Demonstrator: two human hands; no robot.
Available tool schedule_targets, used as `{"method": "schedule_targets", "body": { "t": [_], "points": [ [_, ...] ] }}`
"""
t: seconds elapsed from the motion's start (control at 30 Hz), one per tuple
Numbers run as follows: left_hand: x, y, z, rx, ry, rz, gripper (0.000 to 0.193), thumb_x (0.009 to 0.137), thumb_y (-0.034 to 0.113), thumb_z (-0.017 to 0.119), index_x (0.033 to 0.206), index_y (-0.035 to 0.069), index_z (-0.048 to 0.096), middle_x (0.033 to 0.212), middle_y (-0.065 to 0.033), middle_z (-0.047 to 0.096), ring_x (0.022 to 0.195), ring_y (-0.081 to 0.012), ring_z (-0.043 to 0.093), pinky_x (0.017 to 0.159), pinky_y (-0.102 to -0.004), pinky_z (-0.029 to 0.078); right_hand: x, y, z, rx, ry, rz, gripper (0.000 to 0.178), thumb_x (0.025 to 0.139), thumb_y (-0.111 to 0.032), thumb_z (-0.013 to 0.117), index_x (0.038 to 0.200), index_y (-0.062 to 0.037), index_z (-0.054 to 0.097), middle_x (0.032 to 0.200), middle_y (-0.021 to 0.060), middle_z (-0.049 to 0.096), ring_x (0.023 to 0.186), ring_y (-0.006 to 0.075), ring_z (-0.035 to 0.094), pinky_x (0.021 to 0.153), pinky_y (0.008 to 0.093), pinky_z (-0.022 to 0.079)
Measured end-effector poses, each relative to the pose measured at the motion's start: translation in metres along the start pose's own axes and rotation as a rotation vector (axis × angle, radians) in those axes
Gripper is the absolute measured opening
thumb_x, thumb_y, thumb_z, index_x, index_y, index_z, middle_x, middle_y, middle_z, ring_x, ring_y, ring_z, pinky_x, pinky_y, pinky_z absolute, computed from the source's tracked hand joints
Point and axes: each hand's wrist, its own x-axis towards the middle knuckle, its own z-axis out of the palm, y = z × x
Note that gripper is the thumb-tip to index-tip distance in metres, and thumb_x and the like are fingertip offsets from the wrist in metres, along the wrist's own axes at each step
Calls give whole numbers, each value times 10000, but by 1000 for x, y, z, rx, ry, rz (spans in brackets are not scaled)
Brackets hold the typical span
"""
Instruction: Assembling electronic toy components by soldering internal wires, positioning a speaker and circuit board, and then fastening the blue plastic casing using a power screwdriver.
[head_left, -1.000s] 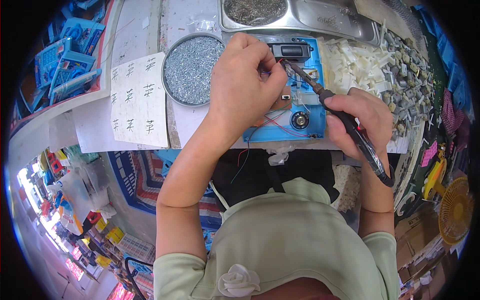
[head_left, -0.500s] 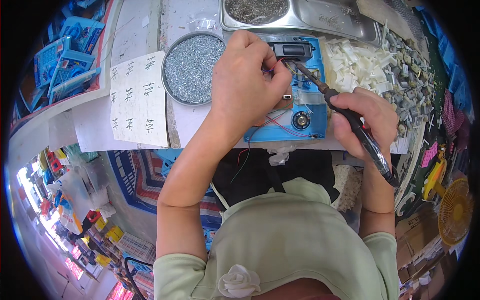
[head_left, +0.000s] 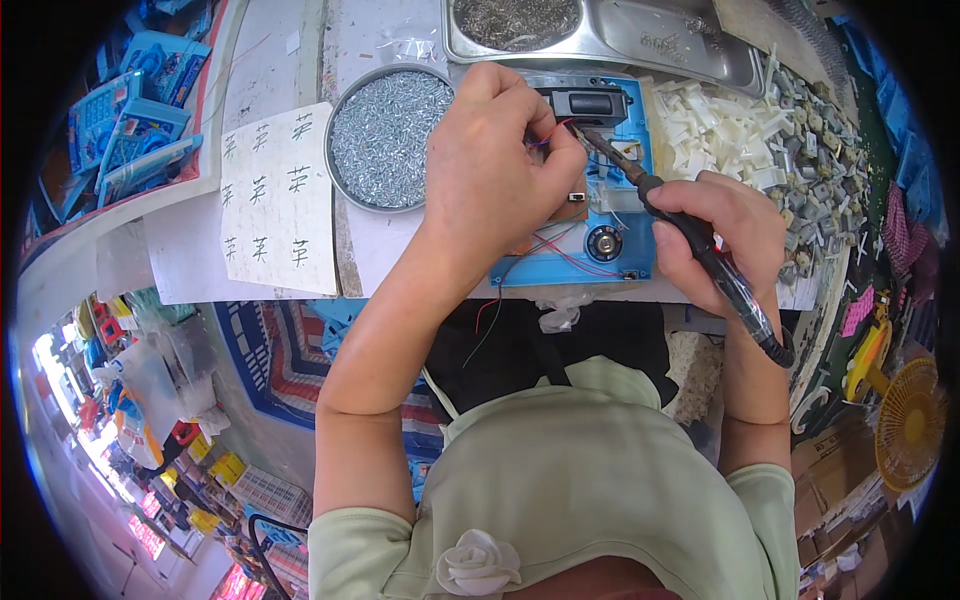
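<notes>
My right hand point(head_left: 728, 238) is closed around the black handle of a soldering iron point(head_left: 705, 245), which slants up and left. Its tip meets the lower edge of a black rectangular part point(head_left: 590, 104) in a blue plastic housing point(head_left: 572, 262). Close to that tip, my left hand point(head_left: 497, 165) pinches thin red and blue wires point(head_left: 562, 127) between thumb and fingers. It covers the housing's left side. Lower in the housing sit a small round speaker point(head_left: 604, 243) and several thin red wires. A dark green wire dangles over the table's front edge.
Left of my hand stands a round tray of small metal screws point(head_left: 388, 140) beside a handwritten paper sheet point(head_left: 278, 200). A metal tray point(head_left: 640, 45) is at the back. White plastic parts point(head_left: 715, 125) and small grey motors point(head_left: 825, 160) are heaped to the right. Blue toy pieces lie far left.
The soldering iron and my right hand have shifted slightly left and up, bringing the tip a little nearer the pinched wires. My left hand has barely moved.
</notes>
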Motion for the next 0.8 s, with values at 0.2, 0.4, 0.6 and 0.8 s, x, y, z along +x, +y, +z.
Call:
{"method": "schedule_targets", "body": {
  "t": [0.2, 0.4, 0.6, 0.8],
  "points": [
    [0, 0, 0, 8, -5, -4, 111, 720, 93, 738, 734, 25, 651, 865, -97, 599, 696, -266, 643, 625, -377, 545, 3, 0, 0, 6, 1, -9, 277, 740, 11, 744, 1011, -40, 711, 741, 60, 672, 539, 201, 593, 504, 315, 463],
    [0, 0, 0, 27, 10, 9, 116, 719, 90, 735, 722, 25, 639, 870, -99, 598, 695, -274, 641, 618, -378, 544, 4, 1, 0, 9, 3, -6, 285, 738, 11, 753, 1015, -42, 711, 739, 59, 671, 537, 202, 591, 498, 315, 458],
    [-1, 1, 2, 22, 9, 4, 110, 720, 90, 728, 719, 28, 637, 868, -101, 595, 699, -279, 640, 617, -382, 543, 2, 1, -2, -2, 12, -4, 284, 740, 1, 768, 1015, -43, 711, 738, 58, 670, 538, 205, 589, 497, 318, 456],
    [-1, 0, 2, 21, 7, 1, 118, 720, 93, 733, 715, 30, 633, 862, -99, 588, 696, -278, 633, 621, -387, 540, -1, -1, -4, -7, 13, -5, 272, 748, -14, 769, 1012, -46, 710, 735, 59, 667, 531, 212, 577, 495, 325, 449]
  ]
}}
